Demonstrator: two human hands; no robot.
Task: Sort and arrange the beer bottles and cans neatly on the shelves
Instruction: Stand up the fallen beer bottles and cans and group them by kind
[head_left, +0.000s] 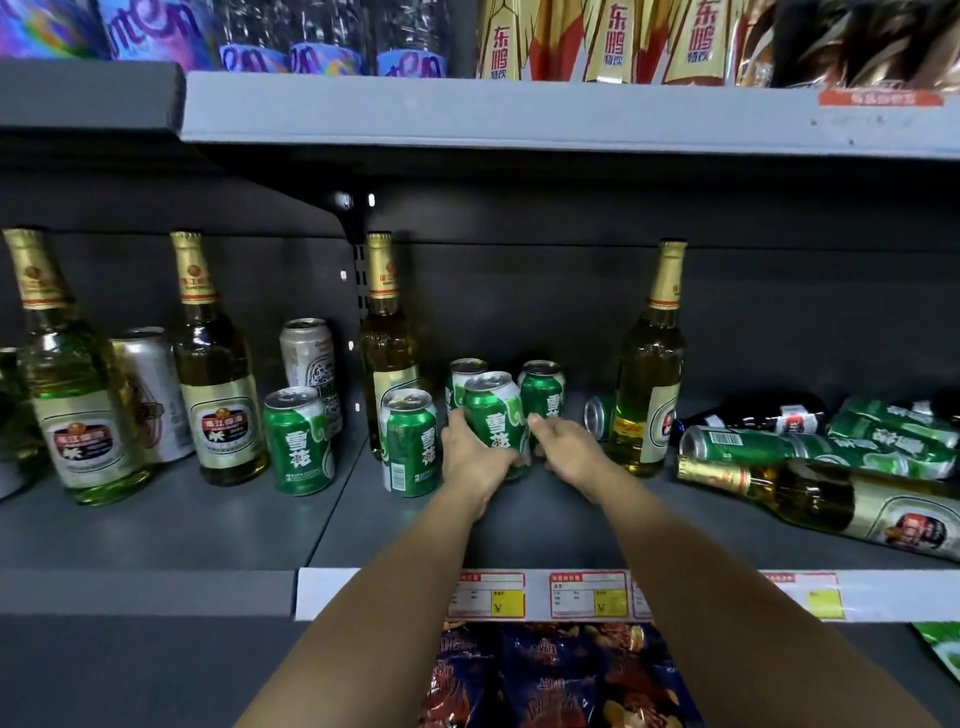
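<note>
From the head camera, my left hand (475, 457) is wrapped around the lower body of a green aluminium beer can with white lettering (493, 415), thumb on its left flank and fingers curled under its front. My right hand (569, 449) comes in from the other side; its index finger lies against the can's right edge, but I cannot tell whether the remaining fingers are clamped on it or just steadying it.

I take the tall amber glass bottle with the gold foil neck (387, 353) as my landmark. The held can sits just to its right and forward of it, in front of two more green cans (543, 392) that stand close behind. A fourth green can (410, 441) stands directly in front of the bottle's base.

To do this well, I judge I should keep the can vertical, press it in flush with its neighbours so the row reads straight, and turn the label outward before letting go, lifting rather than dragging so nothing behind gets knocked.

The can's long axis runs nearly upright, leaning a little left at the top. Its pull-tab lid points up and its printed face points toward me.

Far right of the bottle, several green cans (810, 449) and a bottle (831, 501) lie on their sides on the grey metal shelf (156, 530), not yet stood up.
</note>
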